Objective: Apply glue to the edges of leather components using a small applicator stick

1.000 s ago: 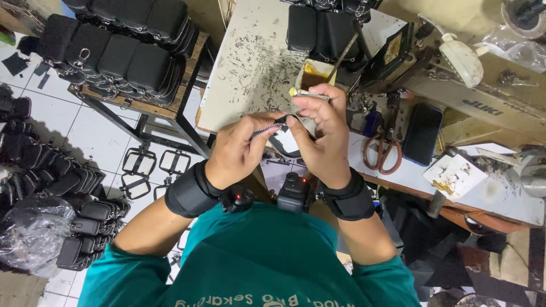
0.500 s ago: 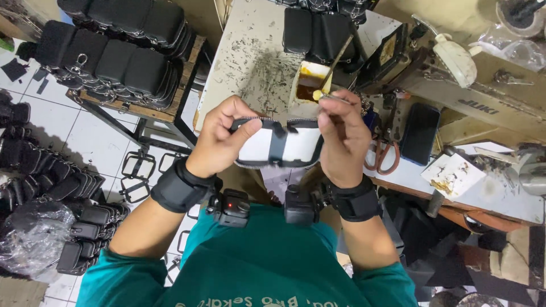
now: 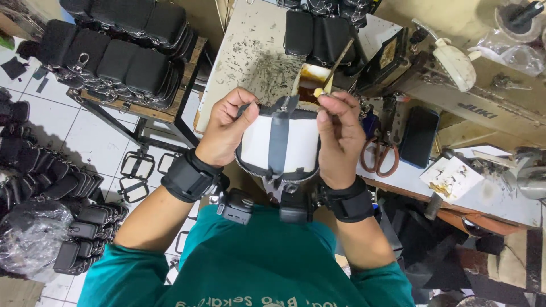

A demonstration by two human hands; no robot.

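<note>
White pouch panel point(image 3: 278, 149) with black centre strap and zipper edge at frame centre, left hand point(image 3: 226, 129) pinching its upper left corner, right hand point(image 3: 340, 138) pinching a glue stick point(image 3: 334, 68) while gripping the panel's right edge

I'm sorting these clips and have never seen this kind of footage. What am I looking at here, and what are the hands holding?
The one view comes from a camera worn on a person's head, looking down at their own arms. Both wrists wear black bands. The left hand and right hand hold up a white pouch panel with a grey strap down its middle and a zipper round its edge. The right hand also pinches a thin stick with a yellowish tip. Behind is a stained table with black pouches; scissors and a dark phone lie to the right.
</note>
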